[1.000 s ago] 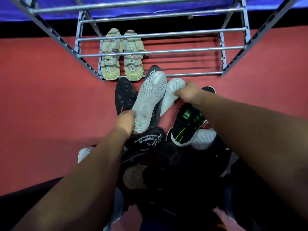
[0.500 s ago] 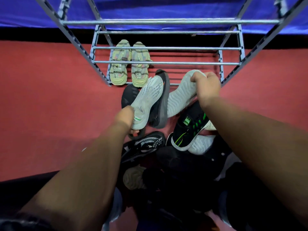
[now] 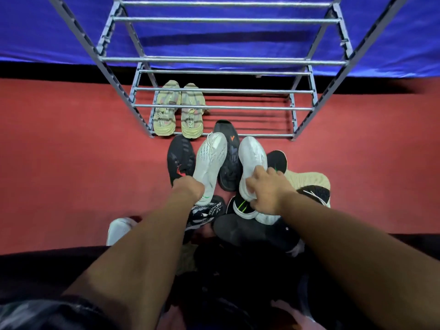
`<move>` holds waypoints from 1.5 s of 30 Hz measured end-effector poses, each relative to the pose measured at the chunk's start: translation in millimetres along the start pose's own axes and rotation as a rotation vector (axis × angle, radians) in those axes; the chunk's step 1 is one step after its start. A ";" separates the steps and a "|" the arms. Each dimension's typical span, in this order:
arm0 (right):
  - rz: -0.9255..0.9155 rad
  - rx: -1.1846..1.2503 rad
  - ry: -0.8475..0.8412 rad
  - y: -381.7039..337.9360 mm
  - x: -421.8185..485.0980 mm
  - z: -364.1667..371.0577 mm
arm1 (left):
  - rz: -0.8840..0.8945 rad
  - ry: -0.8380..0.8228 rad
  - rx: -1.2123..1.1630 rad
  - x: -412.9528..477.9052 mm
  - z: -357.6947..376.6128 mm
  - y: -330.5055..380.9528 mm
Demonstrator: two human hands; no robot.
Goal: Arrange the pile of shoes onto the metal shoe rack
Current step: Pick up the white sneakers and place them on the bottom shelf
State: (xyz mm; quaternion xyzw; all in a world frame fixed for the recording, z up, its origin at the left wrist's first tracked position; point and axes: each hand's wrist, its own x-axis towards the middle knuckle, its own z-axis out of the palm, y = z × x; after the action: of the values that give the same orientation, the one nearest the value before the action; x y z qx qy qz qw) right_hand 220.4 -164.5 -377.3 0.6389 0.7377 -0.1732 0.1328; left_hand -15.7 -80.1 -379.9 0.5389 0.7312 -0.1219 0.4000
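Hands both grip white shoes just in front of rack [image 3: 223, 107]: left hand [image 3: 189, 188] closed on heel of laced shoe [image 3: 210, 160], right hand [image 3: 266, 189] clasps sole-up shoe [image 3: 252, 156], yellow pair [image 3: 179, 110] on rack's bottom tier at left, pile [image 3: 238, 225] on red floor before rack.

Bottom rack [image 3: 262, 135] tier open right of yellow pair [image 3: 178, 113], crossbars [image 3: 221, 107] overhead

Bare forearms, no sleeves; dark patterned sleeve edge [image 3: 47, 313] at L upper arm
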 end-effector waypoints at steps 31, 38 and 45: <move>0.606 0.568 0.310 26.4 67.1 -11.9 | 0.283 0.135 -0.300 37.8 19.8 12.1; 0.517 0.571 0.149 68.2 97.8 -29.6 | 0.237 0.166 -0.300 41.6 4.2 36.4; 0.507 1.037 0.100 85.7 98.9 -18.4 | 0.144 -0.146 -0.690 66.0 -5.4 48.3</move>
State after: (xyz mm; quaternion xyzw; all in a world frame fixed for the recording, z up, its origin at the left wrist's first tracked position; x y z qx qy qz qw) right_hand 290.9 -57.3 -409.3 0.7847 0.3855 -0.4443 -0.1955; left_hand 18.0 -12.4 -411.5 0.4121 0.6592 0.1225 0.6170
